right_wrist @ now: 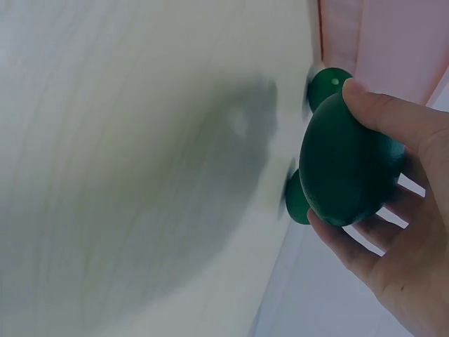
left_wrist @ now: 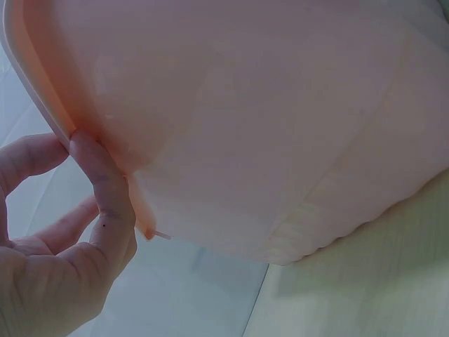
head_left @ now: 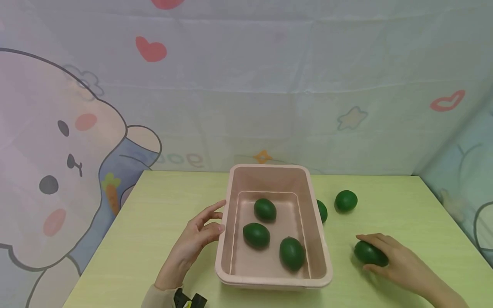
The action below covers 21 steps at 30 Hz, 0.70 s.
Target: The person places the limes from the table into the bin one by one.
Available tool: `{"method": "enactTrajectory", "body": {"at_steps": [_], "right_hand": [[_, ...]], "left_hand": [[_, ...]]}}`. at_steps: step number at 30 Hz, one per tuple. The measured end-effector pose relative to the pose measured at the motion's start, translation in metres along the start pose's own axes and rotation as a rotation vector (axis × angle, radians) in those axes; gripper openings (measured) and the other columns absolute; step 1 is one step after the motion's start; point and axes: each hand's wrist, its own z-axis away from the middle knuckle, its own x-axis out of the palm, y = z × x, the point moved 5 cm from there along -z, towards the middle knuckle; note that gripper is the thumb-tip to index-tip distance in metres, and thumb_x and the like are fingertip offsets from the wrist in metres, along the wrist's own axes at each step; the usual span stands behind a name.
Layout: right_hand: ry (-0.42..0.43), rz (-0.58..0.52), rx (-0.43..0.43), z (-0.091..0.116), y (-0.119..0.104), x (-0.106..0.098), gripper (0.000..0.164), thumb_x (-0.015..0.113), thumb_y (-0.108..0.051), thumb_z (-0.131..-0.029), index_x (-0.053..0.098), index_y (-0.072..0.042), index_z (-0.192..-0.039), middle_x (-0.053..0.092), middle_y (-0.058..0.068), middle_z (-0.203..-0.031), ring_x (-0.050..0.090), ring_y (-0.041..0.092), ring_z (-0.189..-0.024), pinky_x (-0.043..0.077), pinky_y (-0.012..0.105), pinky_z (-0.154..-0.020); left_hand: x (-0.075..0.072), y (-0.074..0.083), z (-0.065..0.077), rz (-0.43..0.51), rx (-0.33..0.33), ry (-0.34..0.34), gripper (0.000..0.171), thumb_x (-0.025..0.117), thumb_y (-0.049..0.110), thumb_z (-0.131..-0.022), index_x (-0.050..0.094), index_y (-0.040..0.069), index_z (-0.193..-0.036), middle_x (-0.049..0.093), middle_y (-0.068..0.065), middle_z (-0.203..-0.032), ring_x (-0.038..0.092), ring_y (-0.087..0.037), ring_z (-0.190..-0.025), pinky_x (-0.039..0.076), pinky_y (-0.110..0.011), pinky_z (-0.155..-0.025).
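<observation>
My right hand point(head_left: 400, 263) grips a smooth, dark green, lime-like fruit point(right_wrist: 351, 161) between thumb and fingers. The fruit's shadow falls on the table beside it. At the left side of a pink plastic bin point(head_left: 319, 252), my left hand point(head_left: 196, 235) holds the rim with bent fingers; in the left wrist view its fingertips point(left_wrist: 85, 140) are right at the bin's edge. Inside the bin lie three more green fruits, one toward the back point(head_left: 265, 210), one in the middle point(head_left: 256, 235) and one near the front right point(head_left: 292, 254).
Two green fruits lie on the pale yellow-green table point(head_left: 181, 188) right of the bin: one point(head_left: 346, 201) in the open, another point(head_left: 322, 211) partly hidden by the bin's wall. A printed cloth point(head_left: 269, 85) hangs behind the table.
</observation>
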Motion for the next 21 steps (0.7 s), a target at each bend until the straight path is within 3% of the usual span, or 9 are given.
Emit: {"method": "enactTrajectory", "body": {"at_steps": [21], "right_hand": [[0.023, 0.029, -0.073, -0.029, -0.016, -0.031, 0.068, 0.087, -0.031, -0.066, 0.06, -0.02, -0.127, 0.063, -0.004, -0.109, 0.062, 0.018, -0.094, 0.055, 0.034, -0.072]], "left_hand": [[-0.001, -0.001, -0.001, -0.003, -0.006, -0.002, 0.062, 0.061, 0.008, -0.09, 0.037, 0.013, -0.148, 0.048, -0.005, -0.118, 0.064, -0.008, -0.091, 0.053, -0.03, -0.086]]}}
